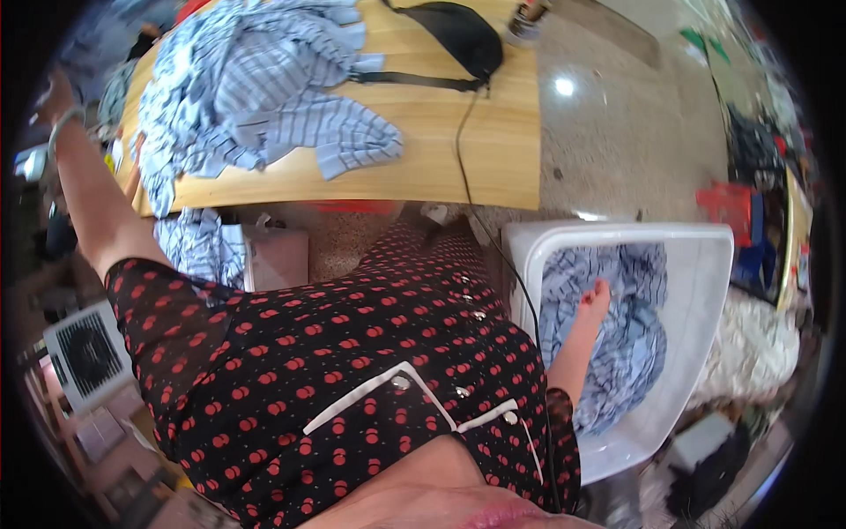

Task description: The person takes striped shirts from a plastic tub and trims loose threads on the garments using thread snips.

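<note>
My left arm reaches out to the far left, where my left hand [57, 99] is at the dark rim of the view; its fingers are too small and dim to read. Beside that arm, a heap of blue-and-white striped garments [264, 88] lies on the wooden table [498, 167]. My right hand [595, 300] is over a white plastic bin [701, 353] on my right, its fingers curled closed. Under and around it in the bin are blue striped garments [617, 353]. Whether the fingers grip any cloth cannot be made out.
A black waist bag [454, 40] lies on the table near a jar [526, 22]. A dark cable [460, 145] runs down from the table past me. More striped cloth [203, 247] rests on a box under the table's left end. White cloth [749, 344] is heaped beyond the bin.
</note>
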The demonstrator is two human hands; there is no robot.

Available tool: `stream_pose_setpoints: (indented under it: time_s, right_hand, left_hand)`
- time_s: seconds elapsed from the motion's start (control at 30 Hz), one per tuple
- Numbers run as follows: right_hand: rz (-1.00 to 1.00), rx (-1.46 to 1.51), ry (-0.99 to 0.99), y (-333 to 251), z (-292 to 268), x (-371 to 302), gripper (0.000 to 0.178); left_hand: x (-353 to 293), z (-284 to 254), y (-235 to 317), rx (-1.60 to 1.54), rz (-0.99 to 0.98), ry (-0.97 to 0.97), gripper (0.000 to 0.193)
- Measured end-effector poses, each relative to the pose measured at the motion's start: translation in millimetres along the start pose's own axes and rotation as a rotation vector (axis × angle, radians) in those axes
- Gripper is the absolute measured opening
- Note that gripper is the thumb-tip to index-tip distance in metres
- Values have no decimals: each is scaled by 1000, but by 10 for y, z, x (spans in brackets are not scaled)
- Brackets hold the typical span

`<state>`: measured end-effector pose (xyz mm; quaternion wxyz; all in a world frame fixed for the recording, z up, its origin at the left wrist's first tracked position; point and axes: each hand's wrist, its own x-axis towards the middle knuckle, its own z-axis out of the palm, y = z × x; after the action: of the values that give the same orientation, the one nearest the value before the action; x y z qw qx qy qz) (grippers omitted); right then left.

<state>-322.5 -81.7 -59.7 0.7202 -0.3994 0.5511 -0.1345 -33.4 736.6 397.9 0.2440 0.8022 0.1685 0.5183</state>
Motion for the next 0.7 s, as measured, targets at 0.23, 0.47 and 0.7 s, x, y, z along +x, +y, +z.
stream_pose_setpoints:
  time_s: [0.23, 0.47, 0.7]
  right_hand:
    - [-31, -8, 25, 170, -48, -161, 17]
    - [41, 130, 277, 177, -720, -532, 14]
    - [12, 124, 357, 229, -995, -465, 11]
  left_hand:
    - [-1323, 2344, -424, 7, 697, -613, 56]
    - [-5037, 1982, 2619, -583, 796, -1478, 43]
    - [-6065, 1552, 3816, -724, 855, -1638, 57]
